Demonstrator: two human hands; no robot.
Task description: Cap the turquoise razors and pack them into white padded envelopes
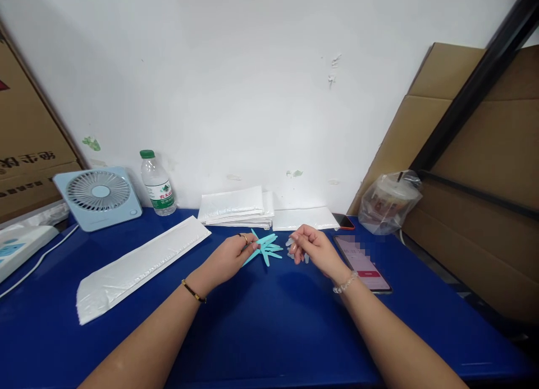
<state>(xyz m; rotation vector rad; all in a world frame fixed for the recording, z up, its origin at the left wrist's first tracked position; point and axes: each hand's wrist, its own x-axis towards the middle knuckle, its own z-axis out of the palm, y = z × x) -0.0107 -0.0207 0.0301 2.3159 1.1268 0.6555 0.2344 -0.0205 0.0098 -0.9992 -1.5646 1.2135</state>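
My left hand (pixel 229 257) is closed, thumb and fingers pinching a splayed bunch of thin turquoise sticks (pixel 269 247) with flat, tapered ends. The sticks fan out over the blue table, pointing several ways. Just to the right, my right hand (pixel 314 247) has its fingers curled together in a pinch. Pale translucent pieces (pixel 290 242), similarly slim, show around and beneath its fingertips. What sits inside that pinch is too small and partly hidden to make out. The two hands are a short gap apart.
A long white padded mailer (pixel 138 268) lies at left. More white mailers (pixel 231 204) are stacked by the wall, near a water bottle (pixel 158 184) and a blue fan (pixel 101 192). At right are a lit phone (pixel 364 265), another phone (pixel 345 222) and a bagged cup (pixel 389 201).
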